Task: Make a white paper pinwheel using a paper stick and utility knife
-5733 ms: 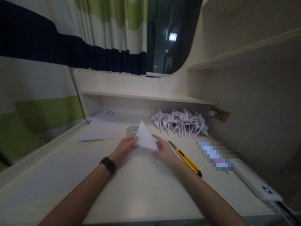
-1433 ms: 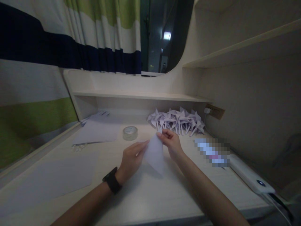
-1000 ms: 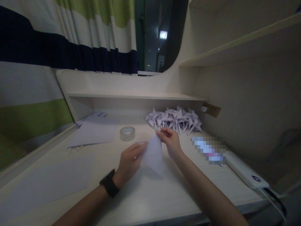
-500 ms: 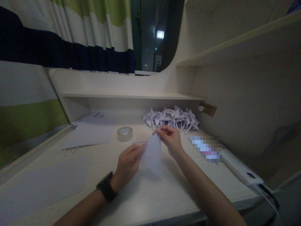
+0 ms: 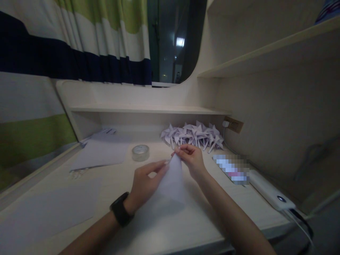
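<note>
A folded white paper triangle (image 5: pixel 172 180) stands on the pale desk (image 5: pixel 164 226) in front of me, held by both hands. My right hand (image 5: pixel 191 160) pinches its top corner. My left hand (image 5: pixel 145 182), with a black watch on the wrist, holds the paper's left edge between fingers and thumb. The paper's lower point rests near the desk surface.
A pile of folded paper pinwheels (image 5: pixel 192 134) lies at the back under the low shelf (image 5: pixel 143 109). A tape roll (image 5: pixel 140 152) sits left of the hands, beside stacked paper sheets (image 5: pixel 102 152). Another sheet (image 5: pixel 50 212) lies at the front left. A white power strip (image 5: pixel 271 193) runs along the right edge.
Earlier the triangle lay lower and wider between my hands, beside a yellow knife. Now it is turned upright and narrower, pinched at its top; over the last second my hands barely moved.
</note>
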`<move>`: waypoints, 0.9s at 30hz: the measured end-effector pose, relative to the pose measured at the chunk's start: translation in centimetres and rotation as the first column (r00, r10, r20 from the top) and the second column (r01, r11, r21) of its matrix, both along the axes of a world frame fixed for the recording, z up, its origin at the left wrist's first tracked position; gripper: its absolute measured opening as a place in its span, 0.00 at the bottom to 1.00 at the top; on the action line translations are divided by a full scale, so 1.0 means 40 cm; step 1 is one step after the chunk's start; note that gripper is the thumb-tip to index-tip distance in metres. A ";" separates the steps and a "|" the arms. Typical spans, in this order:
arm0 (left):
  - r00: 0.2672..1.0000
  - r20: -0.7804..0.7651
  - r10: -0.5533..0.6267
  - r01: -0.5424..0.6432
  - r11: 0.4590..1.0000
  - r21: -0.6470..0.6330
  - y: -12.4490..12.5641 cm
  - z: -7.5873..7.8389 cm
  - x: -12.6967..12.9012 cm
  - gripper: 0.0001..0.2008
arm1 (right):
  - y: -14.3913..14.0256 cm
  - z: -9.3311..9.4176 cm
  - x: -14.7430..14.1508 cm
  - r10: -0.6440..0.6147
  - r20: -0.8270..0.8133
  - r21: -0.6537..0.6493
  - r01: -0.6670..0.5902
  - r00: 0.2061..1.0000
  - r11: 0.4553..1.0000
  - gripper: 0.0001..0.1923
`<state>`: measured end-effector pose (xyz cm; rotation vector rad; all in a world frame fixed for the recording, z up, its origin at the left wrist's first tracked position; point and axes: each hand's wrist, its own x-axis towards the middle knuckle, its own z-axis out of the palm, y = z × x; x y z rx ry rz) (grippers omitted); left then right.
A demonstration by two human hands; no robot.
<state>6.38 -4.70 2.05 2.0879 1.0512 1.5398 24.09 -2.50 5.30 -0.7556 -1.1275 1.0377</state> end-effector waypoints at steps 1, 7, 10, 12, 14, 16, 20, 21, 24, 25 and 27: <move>1.000 0.012 0.000 0.000 0.999 -0.045 0.003 0.018 0.008 0.11 | 0.002 0.002 -0.003 0.007 0.023 0.013 -0.008 1.000 1.000 0.17; 1.000 -0.010 -0.027 0.025 0.992 -0.124 0.043 0.131 0.038 0.06 | 0.038 0.048 -0.021 -0.070 0.197 0.153 0.039 0.978 0.987 0.16; 0.998 0.045 -0.055 0.059 0.993 -0.103 0.066 0.172 0.034 0.05 | 0.059 0.096 -0.020 -0.081 0.297 0.204 0.019 0.952 0.979 0.17; 0.997 0.057 -0.047 0.052 0.995 -0.081 0.080 0.186 0.025 0.05 | 0.070 0.128 -0.016 -0.064 0.369 0.236 -0.027 0.927 0.971 0.17; 0.999 0.037 -0.015 0.018 0.998 -0.062 0.094 0.189 0.013 0.05 | 0.079 0.153 -0.010 -0.061 0.440 0.266 -0.065 0.896 0.962 0.17; 1.000 -0.007 0.023 -0.023 0.999 -0.044 0.107 0.187 0.001 0.06 | 0.087 0.167 -0.005 -0.059 0.508 0.271 -0.094 0.859 0.958 0.17; 0.992 -0.123 0.016 -0.015 1.000 0.012 0.123 0.183 -0.024 0.06 | 0.102 0.167 -0.004 -0.055 0.580 0.251 -0.114 0.813 0.961 0.16; 0.990 -0.144 0.006 -0.002 1.000 0.023 0.125 0.183 -0.030 0.06 | 0.106 0.162 -0.005 -0.054 0.585 0.248 -0.115 0.809 0.962 0.16; 0.985 -0.174 -0.015 0.018 1.000 0.017 0.134 0.179 -0.039 0.06 | 0.119 0.147 -0.009 -0.021 0.587 0.219 -0.134 0.810 0.966 0.15; 0.984 -0.180 -0.020 0.021 1.000 0.004 0.138 0.177 -0.041 0.06 | 0.123 0.142 -0.009 -0.006 0.582 0.206 -0.140 0.813 0.968 0.14; 0.981 -0.193 -0.017 0.012 1.000 -0.027 0.144 0.171 -0.042 0.07 | 0.129 0.135 -0.010 0.011 0.567 0.186 -0.140 0.824 0.972 0.13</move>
